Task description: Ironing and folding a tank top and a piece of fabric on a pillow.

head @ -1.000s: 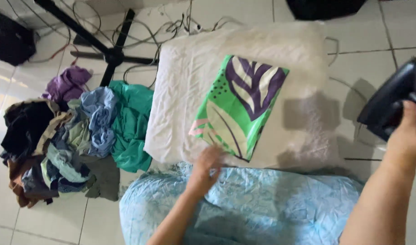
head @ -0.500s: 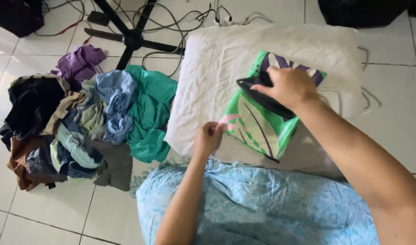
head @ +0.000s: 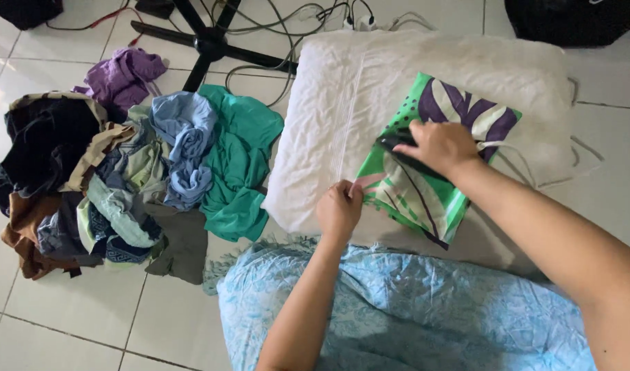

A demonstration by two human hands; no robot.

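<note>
Right hand, fist-tight on the black iron, now lower on the green cloth; left hand still pinching its corner.

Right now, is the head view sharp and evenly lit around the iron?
Head view: mostly sharp, soft daylight, no harsh glare; the right hand hides most of the iron; slight blur on the left hand pinching the green cloth.
</note>
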